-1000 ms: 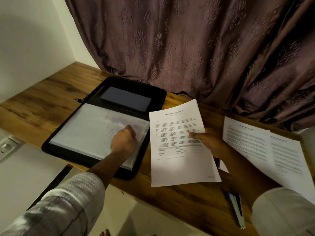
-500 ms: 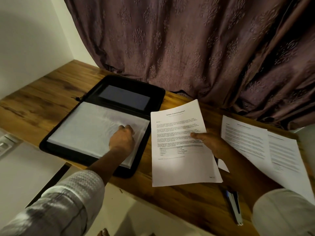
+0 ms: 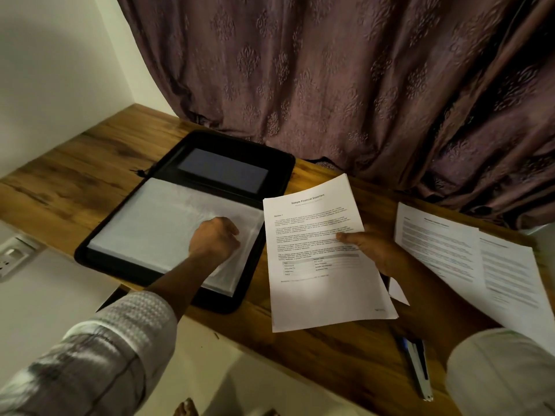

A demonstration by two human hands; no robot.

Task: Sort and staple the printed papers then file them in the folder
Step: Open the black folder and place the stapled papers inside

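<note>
A black folder lies open on the wooden desk, at 9 o'clock from the papers. Its far half shows a dark panel. Its near half is covered by a clear plastic sleeve.

The left hand rests on the sleeve near its 3 o'clock edge. Its fingers are curled under and hidden behind the back of the hand, so I cannot tell whether they pinch the plastic or only press on it. The plastic just at 3 o'clock of the hand looks wrinkled.

The right hand holds the papers by their 3 o'clock edge, thumb on top of the first page and the other fingers underneath, out of sight: a pinch. The first page is headed "Sample Financial Statement" and has a small table low on it. The papers are tilted, their top edge leaning toward 1 o'clock. Whether they touch the desk cannot be told.

At 3 o'clock from the right hand, 2 overlapping printed sheets lie flat on the desk. A stapler lies at 5 o'clock from the papers, near the desk's front edge, beside the right cuff.

A patterned purple curtain hangs at 12 o'clock, its hem on the desk. A wall socket sits at 9 o'clock, below the desk.
</note>
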